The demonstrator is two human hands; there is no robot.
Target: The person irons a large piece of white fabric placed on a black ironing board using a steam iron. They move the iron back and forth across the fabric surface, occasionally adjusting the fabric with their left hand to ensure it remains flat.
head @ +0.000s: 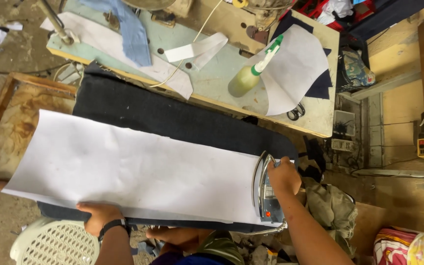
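**Pressing a white sheet flat on a dark padded board**

Grip of the right hand [284, 175]: fingers are wrapped tight round the handle of the electric iron [266, 189], which is set on the 3 o'clock end of the white sheet [133, 167]. The grip of the left hand [99, 216] is seen pinching the near edge of the sheet at about 7 o'clock, thumb underneath and out of view, fingers curled over the edge of the dark padded board [182, 120]. The sheet is laid lengthwise on the board, its 9 o'clock end hanging past the board's end.

For a clean pass, it is judged that the sheet should be kept taut by the left hand while the soleplate is kept flat and level; a tilted iron would likely crease the edge. The cord [271, 229], trailing at 6 o'clock of the iron, is best kept off the sheet.

Beyond the board, at 12 o'clock, a counter [212, 73] carries a squeeze bottle [251, 73], cut paper pieces [295, 68] and scissors [295, 112].
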